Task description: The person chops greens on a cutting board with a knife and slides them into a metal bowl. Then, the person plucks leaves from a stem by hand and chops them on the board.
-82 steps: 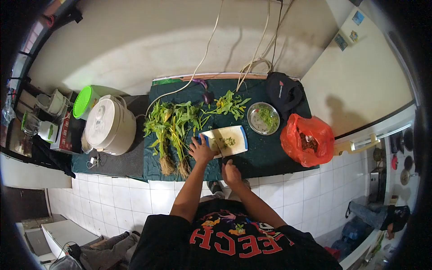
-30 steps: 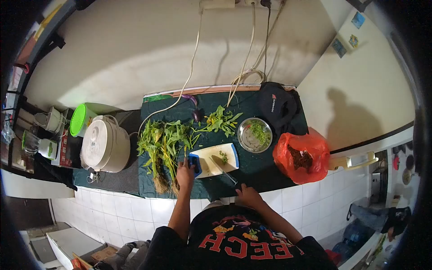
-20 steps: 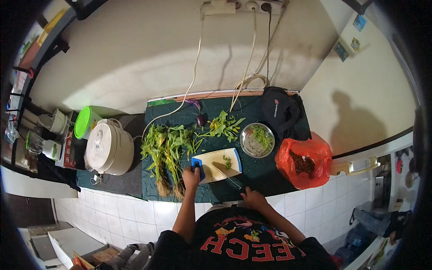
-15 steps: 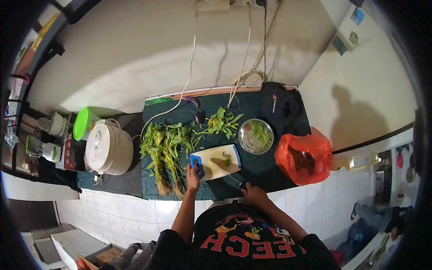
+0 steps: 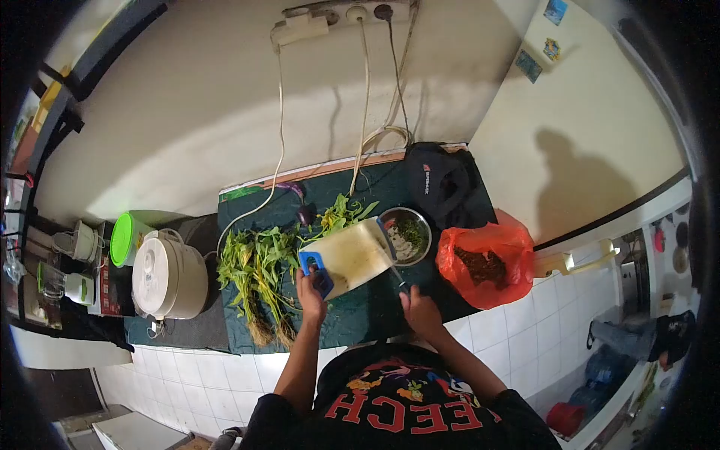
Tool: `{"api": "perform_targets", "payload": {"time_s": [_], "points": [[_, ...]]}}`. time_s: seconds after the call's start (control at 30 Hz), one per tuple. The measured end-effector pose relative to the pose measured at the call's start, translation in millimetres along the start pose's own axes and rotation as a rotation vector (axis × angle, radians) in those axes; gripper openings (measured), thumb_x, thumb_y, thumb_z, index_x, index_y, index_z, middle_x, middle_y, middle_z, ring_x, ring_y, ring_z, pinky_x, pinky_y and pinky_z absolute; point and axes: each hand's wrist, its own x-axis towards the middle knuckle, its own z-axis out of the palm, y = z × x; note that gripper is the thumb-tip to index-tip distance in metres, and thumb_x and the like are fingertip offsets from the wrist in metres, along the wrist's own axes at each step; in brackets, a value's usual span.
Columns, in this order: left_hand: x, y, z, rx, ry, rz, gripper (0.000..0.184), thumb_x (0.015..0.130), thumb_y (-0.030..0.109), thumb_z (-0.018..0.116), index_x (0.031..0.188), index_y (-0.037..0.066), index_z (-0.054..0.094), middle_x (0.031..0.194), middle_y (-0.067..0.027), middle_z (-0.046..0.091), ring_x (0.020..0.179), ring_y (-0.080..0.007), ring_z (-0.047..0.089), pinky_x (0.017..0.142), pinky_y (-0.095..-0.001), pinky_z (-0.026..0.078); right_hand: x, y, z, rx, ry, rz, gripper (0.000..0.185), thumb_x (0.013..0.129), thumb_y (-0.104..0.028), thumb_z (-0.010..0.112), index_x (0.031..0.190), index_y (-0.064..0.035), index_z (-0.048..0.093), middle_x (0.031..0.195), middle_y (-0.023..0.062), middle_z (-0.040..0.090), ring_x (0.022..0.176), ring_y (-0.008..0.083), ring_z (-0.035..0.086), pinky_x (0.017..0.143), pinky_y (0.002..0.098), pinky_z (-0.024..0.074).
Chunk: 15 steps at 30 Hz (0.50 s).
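Observation:
My left hand [image 5: 310, 292] is closed around the blue handle end of the cutting board [image 5: 347, 259]. The board is raised off the table, its far right edge over the rim of a metal bowl [image 5: 427, 231] that has chopped greens [image 5: 410, 232] inside. No chopped pieces show on the board's visible face. My right hand [image 5: 420, 309] grips a knife [image 5: 402, 282] by its handle; the board's right corner hides part of the blade. Leafy stalks with roots [image 5: 259, 277] lie left of the board, and a smaller leafy bunch [image 5: 343, 213] lies behind it.
A purple eggplant [image 5: 304, 214] lies near the wall. Right of the bowl are a dark cap or bag [image 5: 441, 184] and a red plastic bag [image 5: 487, 262]. A rice cooker [image 5: 169, 276] stands at the left. A person [image 5: 637, 337] is at the far right.
My left hand has taken the board's handle and lifted the board from the table toward the bowl. The chopped greens have left its visible surface. My right hand still holds the knife.

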Motion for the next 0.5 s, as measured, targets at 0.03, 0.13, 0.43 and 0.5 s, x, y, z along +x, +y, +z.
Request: {"api": "perform_targets", "payload": {"time_s": [0.03, 0.13, 0.43, 0.5], "points": [[-0.2, -0.7, 14.9, 0.019, -0.009, -0.01, 0.011, 0.095, 0.017, 0.048, 0.104, 0.013, 0.053, 0.09, 0.0021, 0.053, 0.08, -0.0109, 0.053, 0.074, -0.0287, 0.045, 5.2, 6.2, -0.5, 0.001, 0.008, 0.001, 0.043, 0.1, -0.042, 0.048, 0.108, 0.0001, 0.053, 0.073, 0.0268, 0.064, 0.071, 0.0435, 0.067, 0.062, 0.0544, 0.0532], [7.1, -18.9, 43.2, 0.052, -0.025, 0.072, 0.008, 0.096, 0.016, 0.047, 0.102, 0.013, 0.052, 0.088, 0.0028, 0.052, 0.079, -0.0103, 0.051, 0.072, -0.0286, 0.044, 19.2, 14.5, -7.3, -0.028, 0.078, 0.17, 0.043, 0.101, -0.041, 0.046, 0.108, 0.0006, 0.053, 0.074, 0.0287, 0.064, 0.073, 0.0451, 0.066, 0.063, 0.0556, 0.0528], [8.0, -37.6, 42.5, -0.101, 0.086, -0.103, 0.012, 0.091, 0.014, 0.045, 0.097, 0.013, 0.055, 0.089, -0.0003, 0.054, 0.082, -0.0142, 0.055, 0.074, -0.0307, 0.048, 3.3, 16.1, -8.4, 0.102, -0.105, -0.207, 0.037, 0.1, -0.041, 0.048, 0.102, -0.004, 0.048, 0.078, 0.0261, 0.065, 0.072, 0.0474, 0.064, 0.065, 0.0557, 0.0513], [3.4, -35.3, 27.6, -0.13, 0.108, -0.188, 0.014, 0.09, 0.016, 0.045, 0.096, 0.012, 0.057, 0.091, -0.0026, 0.056, 0.082, -0.017, 0.057, 0.076, -0.0325, 0.049, 4.9, 31.1, -5.3, -0.016, -0.135, -0.063, 0.042, 0.1, -0.042, 0.047, 0.103, -0.0003, 0.051, 0.084, 0.0267, 0.066, 0.078, 0.0463, 0.066, 0.068, 0.0562, 0.0523]]}}
